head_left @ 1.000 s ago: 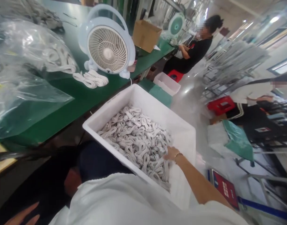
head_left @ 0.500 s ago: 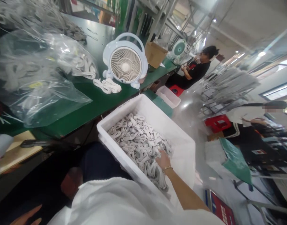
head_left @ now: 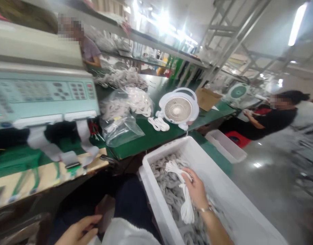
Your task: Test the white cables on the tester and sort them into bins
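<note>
My right hand [head_left: 196, 189] is closed round a few folded bundles of white cable [head_left: 187, 207], holding them over the bin. The bundles hang from both sides of my fingers. Under them, a large white plastic bin [head_left: 230, 185] holds many more cable bundles [head_left: 169, 194], which look greyer in the shade. My left hand [head_left: 81, 229] is low at the bottom left, near my lap. Its fingers are loosely bent, with a gap between thumb and forefinger, and nothing shows in them.
A green table [head_left: 125, 148] carries a fan [head_left: 178, 109], two white cable bundles [head_left: 158, 124] and clear plastic bags of cables [head_left: 123, 115]. At left stands a tester with a keypad [head_left: 51, 92] above a wooden board [head_left: 51, 175]. A co-worker [head_left: 274, 114] sits at right beside a translucent tub [head_left: 226, 146].
My right hand has lifted cable bundles from the pile in the bin. The view has swung left, bringing in the tester. More of my left hand shows.
</note>
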Demonstrator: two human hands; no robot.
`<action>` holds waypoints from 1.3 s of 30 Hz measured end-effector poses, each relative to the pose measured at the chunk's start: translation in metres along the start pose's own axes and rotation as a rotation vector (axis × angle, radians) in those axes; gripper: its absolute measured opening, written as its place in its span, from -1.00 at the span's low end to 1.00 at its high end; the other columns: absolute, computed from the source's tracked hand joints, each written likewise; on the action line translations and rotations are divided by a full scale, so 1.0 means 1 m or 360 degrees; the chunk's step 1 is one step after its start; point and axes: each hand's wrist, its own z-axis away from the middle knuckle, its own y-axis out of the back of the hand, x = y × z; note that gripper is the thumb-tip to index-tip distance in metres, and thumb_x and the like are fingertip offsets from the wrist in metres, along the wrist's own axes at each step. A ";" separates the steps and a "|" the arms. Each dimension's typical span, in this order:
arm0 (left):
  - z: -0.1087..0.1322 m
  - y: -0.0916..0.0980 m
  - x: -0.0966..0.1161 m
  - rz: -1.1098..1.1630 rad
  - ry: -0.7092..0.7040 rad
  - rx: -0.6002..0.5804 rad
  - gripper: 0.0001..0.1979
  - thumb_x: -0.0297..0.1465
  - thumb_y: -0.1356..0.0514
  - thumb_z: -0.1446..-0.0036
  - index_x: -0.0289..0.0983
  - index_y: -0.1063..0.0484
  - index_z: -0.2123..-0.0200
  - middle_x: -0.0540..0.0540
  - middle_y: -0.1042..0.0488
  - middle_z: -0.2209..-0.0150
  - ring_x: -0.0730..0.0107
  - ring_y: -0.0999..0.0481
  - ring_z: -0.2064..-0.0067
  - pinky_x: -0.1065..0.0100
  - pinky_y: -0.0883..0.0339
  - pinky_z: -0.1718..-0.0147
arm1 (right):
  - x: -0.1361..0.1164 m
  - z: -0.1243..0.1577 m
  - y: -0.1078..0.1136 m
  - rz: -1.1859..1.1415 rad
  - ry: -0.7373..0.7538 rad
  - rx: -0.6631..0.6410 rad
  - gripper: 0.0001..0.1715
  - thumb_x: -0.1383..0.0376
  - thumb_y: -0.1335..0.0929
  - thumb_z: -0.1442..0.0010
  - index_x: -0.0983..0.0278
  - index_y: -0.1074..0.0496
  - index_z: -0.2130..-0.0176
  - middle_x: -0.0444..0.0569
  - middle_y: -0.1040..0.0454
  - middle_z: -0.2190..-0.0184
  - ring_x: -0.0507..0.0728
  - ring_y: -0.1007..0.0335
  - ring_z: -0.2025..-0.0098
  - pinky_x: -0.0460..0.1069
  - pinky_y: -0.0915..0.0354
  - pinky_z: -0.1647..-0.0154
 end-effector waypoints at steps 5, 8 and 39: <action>-0.008 -0.010 0.114 0.0601 -0.0483 -0.0115 -0.41 -0.23 -0.18 0.11 -0.11 -0.12 -0.04 -0.07 -0.31 0.03 0.24 -0.30 0.05 0.27 -0.17 0.07 | -0.090 0.012 -0.048 -0.1079 -0.0478 -0.0733 -0.57 -0.01 -0.20 -0.05 0.23 -0.26 0.21 -0.14 -0.38 0.59 -0.03 -0.16 0.78 -0.15 -0.10 0.84; -0.010 -0.004 0.152 0.1170 -0.0758 0.0120 -0.48 -0.25 -0.11 0.02 -0.19 -0.11 -0.04 -0.15 -0.27 0.03 0.25 -0.30 0.07 0.25 -0.12 0.06 | -0.121 0.035 -0.100 -0.1198 -0.0477 -0.1382 -0.48 -0.08 -0.13 -0.06 0.29 -0.26 0.27 -0.06 -0.42 0.62 -0.04 -0.15 0.81 -0.17 -0.05 0.86; 0.002 0.033 0.102 0.2192 -0.0328 0.0147 -0.59 -0.09 -0.25 0.29 -0.30 -0.36 0.44 -0.08 -0.41 0.45 0.36 -0.39 0.36 0.38 -0.18 0.29 | -0.148 0.027 -0.212 -0.0672 0.0754 -0.0701 -0.77 0.22 -0.28 0.05 0.20 -0.29 0.30 -0.01 -0.39 0.37 0.10 -0.26 0.55 -0.04 -0.24 0.49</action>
